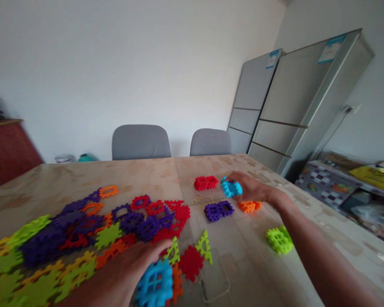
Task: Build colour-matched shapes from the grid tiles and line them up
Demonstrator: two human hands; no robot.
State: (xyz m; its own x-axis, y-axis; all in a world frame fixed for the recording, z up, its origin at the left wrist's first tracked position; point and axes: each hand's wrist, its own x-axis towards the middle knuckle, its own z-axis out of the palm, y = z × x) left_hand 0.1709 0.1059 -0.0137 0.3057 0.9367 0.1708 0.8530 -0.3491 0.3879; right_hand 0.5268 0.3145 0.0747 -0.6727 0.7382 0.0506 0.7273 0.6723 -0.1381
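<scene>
At the back right of the table, my right hand (251, 186) is closed around a light-blue stack of interlocking plastic pieces (232, 188). My left hand (141, 258) reaches in low over the loose pieces, one blurred digit stretched toward a lime-green triangular piece (173, 252); its other fingers are hidden. Beside that hand is a light-blue lattice piece (155, 285), partly over an orange piece (177, 283); whether the hand grips it is unclear. A red notched piece (191, 263) and another lime triangle (205, 247) lie to its right.
Near my right hand stand red (206, 183), purple (219, 211) and orange groups of pieces (249, 206). A lime-green group (279, 240) lies close to my right forearm. Mixed loose pieces (67, 219) cover the table's left side. Two grey chairs (141, 143) stand behind the table (243, 277).
</scene>
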